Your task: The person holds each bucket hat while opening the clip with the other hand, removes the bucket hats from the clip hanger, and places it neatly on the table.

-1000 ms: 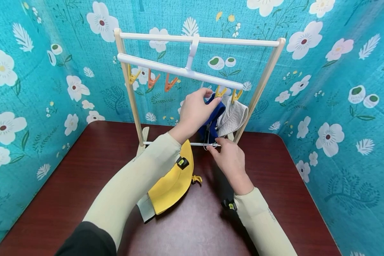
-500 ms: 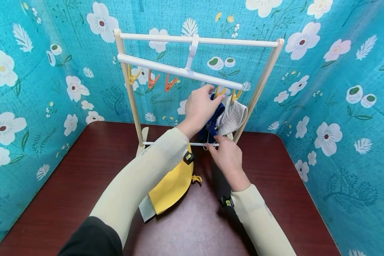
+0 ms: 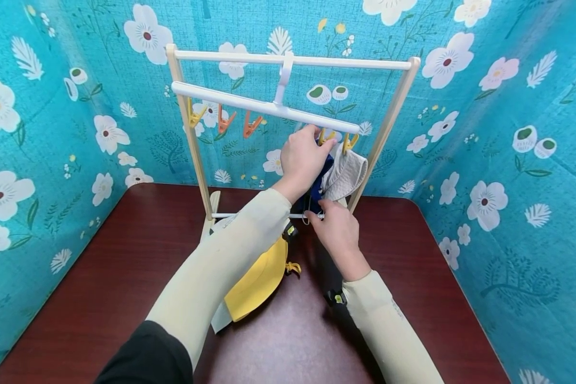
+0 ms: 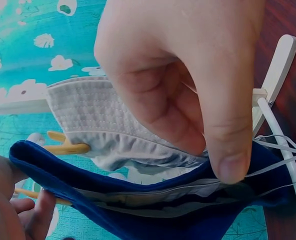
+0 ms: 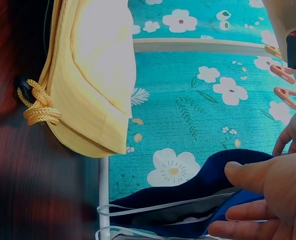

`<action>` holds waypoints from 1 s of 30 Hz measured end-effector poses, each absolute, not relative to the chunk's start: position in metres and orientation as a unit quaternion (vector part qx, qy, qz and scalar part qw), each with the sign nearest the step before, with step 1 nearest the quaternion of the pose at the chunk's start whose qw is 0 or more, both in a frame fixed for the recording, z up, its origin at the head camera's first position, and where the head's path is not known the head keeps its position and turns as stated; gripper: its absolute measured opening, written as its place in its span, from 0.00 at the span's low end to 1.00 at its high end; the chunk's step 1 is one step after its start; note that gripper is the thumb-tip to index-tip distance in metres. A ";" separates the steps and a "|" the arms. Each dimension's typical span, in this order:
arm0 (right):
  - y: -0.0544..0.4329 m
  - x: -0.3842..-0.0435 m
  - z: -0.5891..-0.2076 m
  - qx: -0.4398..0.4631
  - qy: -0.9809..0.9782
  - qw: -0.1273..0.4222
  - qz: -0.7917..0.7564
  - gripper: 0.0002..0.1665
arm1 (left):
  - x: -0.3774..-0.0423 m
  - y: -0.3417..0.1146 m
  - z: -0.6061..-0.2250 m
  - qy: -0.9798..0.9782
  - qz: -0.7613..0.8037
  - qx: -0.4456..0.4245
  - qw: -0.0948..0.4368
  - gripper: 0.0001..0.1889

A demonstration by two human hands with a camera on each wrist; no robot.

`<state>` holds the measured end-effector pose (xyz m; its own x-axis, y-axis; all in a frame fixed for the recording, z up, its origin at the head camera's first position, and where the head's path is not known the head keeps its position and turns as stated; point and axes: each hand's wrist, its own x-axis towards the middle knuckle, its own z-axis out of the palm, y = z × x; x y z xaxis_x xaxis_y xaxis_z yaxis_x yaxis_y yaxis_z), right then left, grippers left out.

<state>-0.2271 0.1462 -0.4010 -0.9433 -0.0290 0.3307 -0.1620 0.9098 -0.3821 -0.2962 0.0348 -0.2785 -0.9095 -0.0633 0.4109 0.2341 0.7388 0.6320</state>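
Note:
A dark-blue hat (image 4: 153, 200) with thin white cords (image 5: 153, 206) hangs below the right part of a white hanger (image 3: 249, 104). Its upper edge is between the thumb and fingers of my left hand (image 3: 301, 160), close beside a yellow clip (image 3: 325, 137). Lower down, my right hand (image 3: 338, 226) loosely grips the hat's open edge, thumb inside and fingers outside. Whether the clip bites the blue cloth is hidden by the left fingers. To the right, a second yellow clip (image 3: 349, 143) holds a light-grey hat (image 3: 346, 173).
The hanger hooks on a wooden rack (image 3: 384, 117) and tilts down to the right. One yellow and two orange clips (image 3: 224, 122) dangle at its left. A yellow hat (image 3: 259, 282) with a cord lies on the dark-red table (image 3: 125, 266), partly under the left arm. Floral cloth stands behind.
My left hand has shifted slightly right along the hat's top, closer to the yellow clip. The right hand keeps its place near the hat's lower edge. The head view has turned a little.

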 end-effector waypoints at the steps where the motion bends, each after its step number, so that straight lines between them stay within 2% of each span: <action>1: 0.146 -0.228 -0.401 0.049 -0.964 0.162 0.206 0.29 | -0.297 0.035 -0.279 -0.908 -0.359 -0.045 0.209 0.24; 10: 0.144 -0.231 -0.403 0.035 -0.965 0.151 0.212 0.29 | -0.306 0.040 -0.290 -0.885 -0.387 -0.047 0.255 0.21; 20: 0.139 -0.233 -0.399 0.035 -0.957 0.184 0.223 0.24 | -0.316 0.048 -0.299 -0.866 -0.403 -0.027 0.296 0.23; 30: 0.136 -0.238 -0.404 0.019 -0.954 0.187 0.233 0.21 | -0.322 0.051 -0.307 -0.869 -0.371 -0.001 0.328 0.20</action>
